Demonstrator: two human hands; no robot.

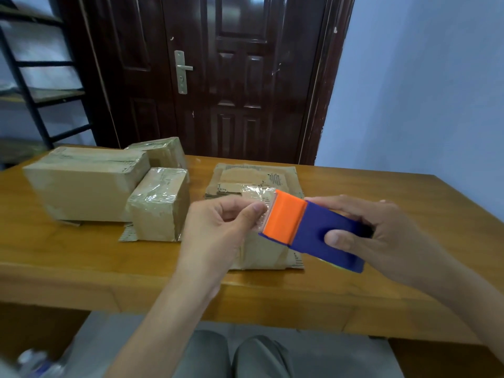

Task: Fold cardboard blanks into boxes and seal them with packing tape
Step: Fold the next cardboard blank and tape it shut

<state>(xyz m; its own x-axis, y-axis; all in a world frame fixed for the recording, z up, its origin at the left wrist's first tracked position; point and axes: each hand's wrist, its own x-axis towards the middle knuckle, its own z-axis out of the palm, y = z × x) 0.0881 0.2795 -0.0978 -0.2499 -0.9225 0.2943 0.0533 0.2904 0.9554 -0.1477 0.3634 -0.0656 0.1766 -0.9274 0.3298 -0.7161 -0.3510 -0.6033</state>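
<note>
While your right hand (381, 236) wraps the blue body of the tape dispenser (313, 230), thumb on top and fingers curled round its far edge, your left hand (218, 227) pinches the clear tape end (261, 214) between thumb and forefinger just off the orange blade end. The dispenser's long axis runs from about 4 o'clock at your right grip to 10 o'clock at the tape. The cardboard box (259, 186) to be sealed lies on the table (381, 195) directly under and beyond both hands, towards 12 o'clock, so it is your left hand, nearer the box, that I judge should carry the tape down. 3 taped boxes (87, 184) sit at 10 o'clock, well apart.
</note>
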